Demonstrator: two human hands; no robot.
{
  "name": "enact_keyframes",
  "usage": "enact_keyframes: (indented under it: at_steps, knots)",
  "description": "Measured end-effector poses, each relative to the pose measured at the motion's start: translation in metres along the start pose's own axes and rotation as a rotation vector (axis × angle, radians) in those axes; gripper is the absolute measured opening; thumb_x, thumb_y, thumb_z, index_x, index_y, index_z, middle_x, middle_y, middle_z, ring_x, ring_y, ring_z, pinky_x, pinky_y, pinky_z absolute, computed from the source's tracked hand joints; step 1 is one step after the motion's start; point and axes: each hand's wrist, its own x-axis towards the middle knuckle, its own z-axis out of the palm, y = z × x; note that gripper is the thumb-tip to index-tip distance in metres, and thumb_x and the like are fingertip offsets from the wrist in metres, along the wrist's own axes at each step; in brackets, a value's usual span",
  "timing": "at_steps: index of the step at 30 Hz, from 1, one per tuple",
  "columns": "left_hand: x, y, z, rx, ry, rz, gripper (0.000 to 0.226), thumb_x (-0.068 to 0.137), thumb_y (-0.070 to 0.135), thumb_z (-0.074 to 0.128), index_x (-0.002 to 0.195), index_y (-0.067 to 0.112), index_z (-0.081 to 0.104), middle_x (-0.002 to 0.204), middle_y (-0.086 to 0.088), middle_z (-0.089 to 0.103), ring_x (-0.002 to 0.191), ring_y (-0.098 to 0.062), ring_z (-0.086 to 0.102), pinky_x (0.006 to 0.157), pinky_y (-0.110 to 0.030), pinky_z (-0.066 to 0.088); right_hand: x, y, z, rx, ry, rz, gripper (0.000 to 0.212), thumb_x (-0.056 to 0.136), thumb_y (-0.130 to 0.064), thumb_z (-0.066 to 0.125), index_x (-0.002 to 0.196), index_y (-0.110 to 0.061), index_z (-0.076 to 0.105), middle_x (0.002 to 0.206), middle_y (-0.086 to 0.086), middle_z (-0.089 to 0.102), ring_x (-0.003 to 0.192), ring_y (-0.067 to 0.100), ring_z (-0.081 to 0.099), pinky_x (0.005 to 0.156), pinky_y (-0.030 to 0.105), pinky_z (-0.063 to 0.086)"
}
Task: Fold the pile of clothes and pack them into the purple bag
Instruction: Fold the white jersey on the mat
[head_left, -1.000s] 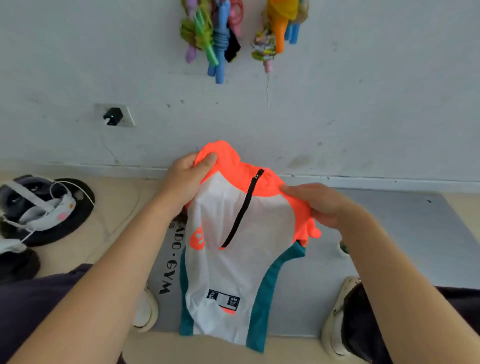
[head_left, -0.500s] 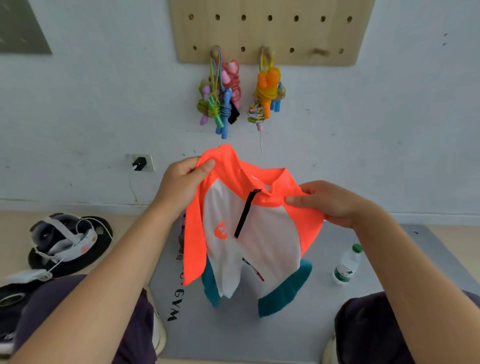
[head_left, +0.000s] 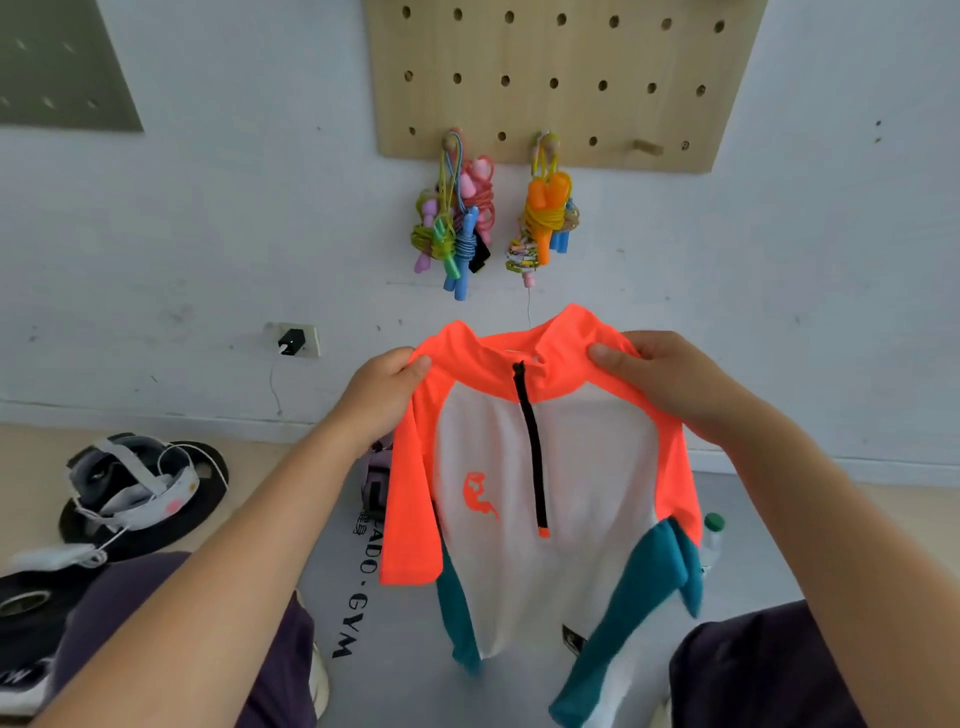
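Zip-neck top (head_left: 545, 467), orange, white, teal: held up in the air, front facing the person, long axis vertical, hanging below both grips. Left hand (head_left: 382, 395) pinches left shoulder; right hand (head_left: 670, 379) pinches right shoulder. Purple bag (head_left: 376, 478) partly hidden behind, on grey gym mat (head_left: 395, 649).

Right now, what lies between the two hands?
In the head view, the shirt's orange collar and zipper top span between left hand and right hand.

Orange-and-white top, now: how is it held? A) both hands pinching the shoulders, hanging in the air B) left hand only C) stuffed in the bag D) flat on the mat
A: the left hand and right hand each pinch a shoulder of the top, which hangs open above the grey mat.
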Motion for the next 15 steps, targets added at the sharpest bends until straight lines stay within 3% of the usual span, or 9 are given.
enact_keyframes:
  at_steps: [3,5,7,9,12,14,15]
  knots:
    - [-0.004,0.004,0.003,-0.237,-0.011,-0.130,0.024,0.101,0.032,0.049,0.093,0.021,0.068,0.094,-0.006,0.070,0.082,-0.017,0.060,0.079,-0.035,0.047,-0.004,-0.005,-0.007,-0.260,-0.237,0.140,0.062,0.072,-0.063,0.073,0.079,-0.002,0.062,0.070,0.007,0.057,0.065,0.016,0.049,0.066,0.033,0.038]
    - [-0.006,0.011,0.005,-0.247,0.012,-0.097,0.026,0.100,0.035,0.051,0.092,0.018,0.069,0.092,-0.008,0.071,0.081,-0.018,0.061,0.081,-0.036,0.048,-0.005,-0.006,-0.013,-0.372,-0.301,0.183,0.053,0.068,-0.062,0.077,0.070,-0.012,0.060,0.063,0.000,0.057,0.059,0.012,0.050,0.064,0.031,0.037]
    - [-0.008,0.020,0.000,-0.139,-0.052,-0.060,0.043,0.092,0.052,0.057,0.085,0.011,0.067,0.077,-0.003,0.060,0.071,-0.014,0.052,0.072,-0.033,0.042,-0.005,-0.004,-0.018,-0.315,-0.256,0.171,0.042,0.073,-0.053,0.076,0.073,-0.013,0.068,0.065,-0.004,0.068,0.060,0.009,0.061,0.064,0.029,0.047]
    - [-0.012,0.030,-0.010,-0.006,-0.287,-0.103,0.061,0.072,0.071,0.065,0.080,0.011,0.064,0.074,-0.001,0.056,0.068,-0.014,0.051,0.068,-0.031,0.038,-0.004,-0.002,-0.022,-0.150,-0.209,0.130,0.032,0.082,-0.047,0.070,0.089,-0.016,0.074,0.085,-0.003,0.076,0.081,0.013,0.072,0.078,0.030,0.054]
    - [-0.016,0.036,-0.022,0.139,-0.628,-0.165,0.061,0.062,0.060,0.082,0.093,0.008,0.073,0.094,-0.002,0.076,0.087,-0.018,0.072,0.081,-0.029,0.054,-0.003,0.003,-0.016,0.057,-0.163,0.086,0.026,0.090,-0.042,0.061,0.100,-0.022,0.074,0.100,-0.002,0.076,0.097,0.018,0.071,0.085,0.032,0.053]
    - [-0.016,0.035,-0.024,0.083,-0.576,-0.127,0.051,0.069,0.049,0.082,0.101,0.009,0.074,0.103,-0.005,0.076,0.097,-0.019,0.072,0.090,-0.032,0.055,-0.002,0.005,-0.010,0.072,-0.088,0.082,0.027,0.091,-0.044,0.060,0.099,-0.022,0.074,0.100,0.000,0.076,0.094,0.019,0.072,0.085,0.036,0.055]
    - [-0.014,0.032,-0.025,-0.035,-0.516,-0.124,0.044,0.072,0.045,0.079,0.099,0.010,0.075,0.102,-0.006,0.076,0.094,-0.018,0.072,0.085,-0.031,0.057,-0.001,0.006,-0.009,0.078,-0.057,0.085,0.031,0.088,-0.048,0.062,0.098,-0.021,0.074,0.098,0.002,0.076,0.092,0.020,0.072,0.087,0.040,0.056]
